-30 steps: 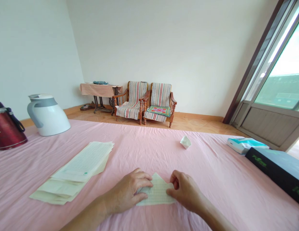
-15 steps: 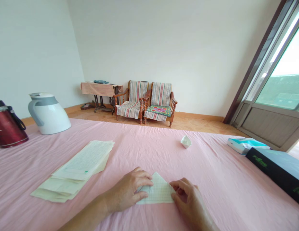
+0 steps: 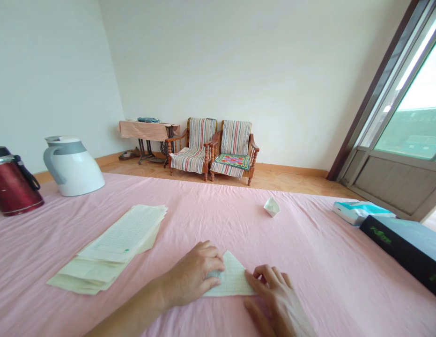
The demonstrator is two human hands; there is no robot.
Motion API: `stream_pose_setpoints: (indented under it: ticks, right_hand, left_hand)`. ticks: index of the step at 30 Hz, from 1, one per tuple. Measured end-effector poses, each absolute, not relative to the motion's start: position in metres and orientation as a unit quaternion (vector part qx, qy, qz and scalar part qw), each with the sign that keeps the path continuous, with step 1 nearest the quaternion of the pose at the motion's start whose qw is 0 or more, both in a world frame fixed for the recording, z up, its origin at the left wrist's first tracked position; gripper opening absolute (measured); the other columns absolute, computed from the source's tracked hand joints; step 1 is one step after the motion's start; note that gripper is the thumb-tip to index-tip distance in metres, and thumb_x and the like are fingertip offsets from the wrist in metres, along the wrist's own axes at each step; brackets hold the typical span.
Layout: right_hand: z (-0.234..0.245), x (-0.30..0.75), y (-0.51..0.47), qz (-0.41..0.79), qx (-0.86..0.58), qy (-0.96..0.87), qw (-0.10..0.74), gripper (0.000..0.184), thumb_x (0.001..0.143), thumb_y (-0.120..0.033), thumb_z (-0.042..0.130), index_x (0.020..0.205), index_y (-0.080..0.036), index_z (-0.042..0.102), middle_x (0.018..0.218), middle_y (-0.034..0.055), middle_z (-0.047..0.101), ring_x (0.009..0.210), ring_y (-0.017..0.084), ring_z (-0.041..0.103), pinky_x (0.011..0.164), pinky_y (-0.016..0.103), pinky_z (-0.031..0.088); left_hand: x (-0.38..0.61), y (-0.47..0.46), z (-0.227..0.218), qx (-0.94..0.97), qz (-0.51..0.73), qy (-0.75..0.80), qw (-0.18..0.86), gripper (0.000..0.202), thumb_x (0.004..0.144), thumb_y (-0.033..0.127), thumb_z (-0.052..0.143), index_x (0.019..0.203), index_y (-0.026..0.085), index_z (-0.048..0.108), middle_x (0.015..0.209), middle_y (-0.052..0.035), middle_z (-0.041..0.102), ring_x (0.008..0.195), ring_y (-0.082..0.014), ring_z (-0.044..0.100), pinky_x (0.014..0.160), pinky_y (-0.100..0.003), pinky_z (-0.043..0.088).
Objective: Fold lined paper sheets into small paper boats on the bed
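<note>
A pale green gridded sheet of paper (image 3: 232, 276), folded to a peak at its top, lies flat on the pink cloth in front of me. My left hand (image 3: 195, 271) covers its left side, with fingers curled and the thumb close beneath them, gripping that side. On the right edge rests the index fingertip of my right hand (image 3: 274, 295); its other fingers are bent and its thumb stands apart below, on the cloth. Beyond the right hand sits a small folded paper piece (image 3: 271, 207). To the left lies a stack of gridded paper sheets (image 3: 112, 248).
A pink cloth (image 3: 200, 210) covers the surface. At the left stand a red flask (image 3: 14, 185) and a white jug (image 3: 77, 168). A tissue pack (image 3: 358, 211) and a black box (image 3: 396, 248) lie at the right. Two wooden chairs (image 3: 232, 140) stand against the far wall.
My right thumb has come away from the paper and dropped to the cloth, while the index finger has moved slightly onto the right edge. My left hand has barely shifted.
</note>
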State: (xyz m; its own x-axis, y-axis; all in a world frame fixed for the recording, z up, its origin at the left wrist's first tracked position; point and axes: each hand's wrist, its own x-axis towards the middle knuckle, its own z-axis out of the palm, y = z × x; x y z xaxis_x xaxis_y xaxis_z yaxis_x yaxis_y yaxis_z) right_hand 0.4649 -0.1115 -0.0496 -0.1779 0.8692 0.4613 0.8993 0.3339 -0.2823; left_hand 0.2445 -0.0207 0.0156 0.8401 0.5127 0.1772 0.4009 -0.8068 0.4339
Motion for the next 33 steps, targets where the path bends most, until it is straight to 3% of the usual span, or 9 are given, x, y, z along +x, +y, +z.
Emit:
stream_pose_setpoints:
  ticks: [7, 14, 20, 25, 30, 33]
  right_hand:
    - [-0.050, 0.468, -0.110, -0.105, -0.545, -0.795, 0.246, 0.031, 0.084, -0.040, 0.054, 0.107, -0.021, 0.062, 0.092, 0.0072, 0.063, 0.078, 0.022, 0.055, 0.069, 0.035, 0.035]
    - [-0.053, 0.468, -0.109, -0.054, -0.527, -0.779, 0.336, 0.014, 0.085, -0.028, 0.048, 0.084, -0.023, 0.062, 0.084, 0.0048, 0.062, 0.073, 0.019, 0.053, 0.066, 0.032, 0.034]
    - [-0.044, 0.469, -0.112, -0.029, -0.512, -0.785, 0.346, 0.011, 0.079, -0.019, 0.053, 0.086, -0.024, 0.061, 0.083, 0.0031, 0.062, 0.074, 0.019, 0.055, 0.067, 0.031, 0.037]
    - [-0.041, 0.471, -0.112, 0.036, -0.542, -0.768, 0.339, 0.017, 0.084, -0.013, 0.044, 0.091, -0.022, 0.058, 0.090, 0.0054, 0.061, 0.082, 0.019, 0.057, 0.072, 0.033, 0.041]
    - [-0.051, 0.472, -0.108, 0.009, -0.549, -0.779, 0.304, 0.025, 0.084, -0.020, 0.050, 0.108, -0.023, 0.056, 0.095, 0.0070, 0.058, 0.083, 0.021, 0.056, 0.070, 0.033, 0.042]
    - [-0.054, 0.471, -0.106, -0.044, -0.546, -0.788, 0.281, 0.025, 0.085, -0.027, 0.052, 0.109, -0.023, 0.057, 0.095, 0.0071, 0.057, 0.079, 0.022, 0.056, 0.066, 0.034, 0.042]
  left_hand:
    - [0.246, -0.018, 0.013, 0.945, 0.141, 0.227, 0.186, 0.017, 0.083, 0.014, 0.064, 0.099, 0.020, 0.065, 0.096, -0.0032, 0.061, 0.092, -0.0198, 0.053, 0.084, -0.030, 0.040]
    - [0.258, -0.022, 0.016, 0.977, 0.090, 0.194, 0.018, 0.034, 0.094, 0.015, 0.050, 0.124, 0.031, 0.053, 0.091, -0.0024, 0.054, 0.087, -0.0188, 0.050, 0.078, -0.029, 0.038]
    - [0.269, -0.021, 0.015, 0.980, 0.083, 0.172, -0.061, 0.038, 0.097, 0.024, 0.047, 0.131, 0.040, 0.044, 0.089, -0.0020, 0.049, 0.087, -0.0191, 0.048, 0.077, -0.029, 0.035]
    - [0.268, -0.020, 0.015, 0.980, 0.074, 0.167, -0.074, 0.036, 0.098, 0.028, 0.045, 0.131, 0.041, 0.045, 0.089, -0.0024, 0.049, 0.087, -0.0200, 0.047, 0.075, -0.030, 0.034]
    - [0.268, -0.018, 0.014, 0.981, 0.071, 0.166, -0.073, 0.038, 0.096, 0.027, 0.047, 0.132, 0.041, 0.044, 0.088, -0.0028, 0.049, 0.086, -0.0206, 0.047, 0.073, -0.031, 0.033]
    - [0.268, -0.017, 0.012, 0.981, 0.075, 0.166, -0.066, 0.042, 0.096, 0.026, 0.049, 0.133, 0.042, 0.042, 0.087, -0.0025, 0.048, 0.085, -0.0209, 0.047, 0.072, -0.031, 0.033]
